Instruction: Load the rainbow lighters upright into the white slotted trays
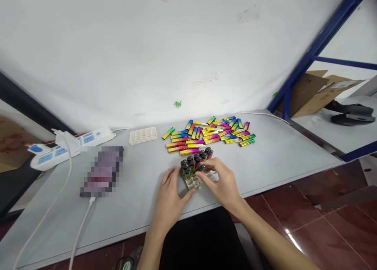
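The work looks partway through. About a dozen black-topped tubes [188,171], which look like lighters, stand upright and close together in a pale moulded tray [192,183] near the front edge of the desk [141,195]. They fill mainly its far and left part, while bare pockets show along the near side and towards the right, so a fair share of that tray appears to be left. Beyond it lies a loose, overlapping spread of shiny gradient-coloured tubes [212,140], clearly more than those standing. A second moulded tray [143,135], to the left of the spread, has nothing in its pockets.

The right hand [223,184] has its thumb and forefinger brought together on one black-topped piece [201,168] over the tray, just beside the standing group; whether its base is seated in a pocket is hidden. The left hand [170,199] is about half spread, thumb by the tray's near left corner and forefinger against its left side. It seems to steady the tray, though how firmly it grips cannot be told.

Farther left lie a pixelated phone-like device [103,172] with a white cable [85,219] and, behind it, a power strip [96,137].
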A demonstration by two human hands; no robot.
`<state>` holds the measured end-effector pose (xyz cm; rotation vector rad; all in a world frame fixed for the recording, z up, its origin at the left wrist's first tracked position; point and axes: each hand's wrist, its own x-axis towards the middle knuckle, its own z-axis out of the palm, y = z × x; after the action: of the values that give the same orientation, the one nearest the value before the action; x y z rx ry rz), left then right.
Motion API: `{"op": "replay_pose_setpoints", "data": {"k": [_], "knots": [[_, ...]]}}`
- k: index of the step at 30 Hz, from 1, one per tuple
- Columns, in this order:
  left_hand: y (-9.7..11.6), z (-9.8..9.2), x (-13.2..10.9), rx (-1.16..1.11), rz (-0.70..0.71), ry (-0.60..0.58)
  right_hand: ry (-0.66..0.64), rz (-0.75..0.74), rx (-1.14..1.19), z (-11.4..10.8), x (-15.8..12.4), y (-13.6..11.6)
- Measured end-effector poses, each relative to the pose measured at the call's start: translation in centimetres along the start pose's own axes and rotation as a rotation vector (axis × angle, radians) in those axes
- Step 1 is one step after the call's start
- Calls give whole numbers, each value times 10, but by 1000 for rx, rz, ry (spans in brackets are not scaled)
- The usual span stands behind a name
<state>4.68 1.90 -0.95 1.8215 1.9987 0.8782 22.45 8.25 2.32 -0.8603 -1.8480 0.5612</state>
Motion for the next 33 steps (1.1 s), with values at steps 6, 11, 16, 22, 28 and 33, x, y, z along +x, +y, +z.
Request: {"op": "replay_pose_setpoints", "data": {"k": [6,11,16,22,28,33], "knots": [[0,-1,-1,-28,47,-4,-65,16,-146,18,-8,2],[1,-2,-1,-20,23,-25,-75,130,-217,17,-6,4],[0,-2,0,-11,42,-15,-122,179,-431,22,-6,5],[0,-2,-1,-14,33,-10,-113,125,-381,3,-7,16],[1,-4,0,-5,-9,-33,92,352,-690,-68,23,81],[3,-5,-2,-7,-19,-34,52,465,-945,-96,25,127]]}}
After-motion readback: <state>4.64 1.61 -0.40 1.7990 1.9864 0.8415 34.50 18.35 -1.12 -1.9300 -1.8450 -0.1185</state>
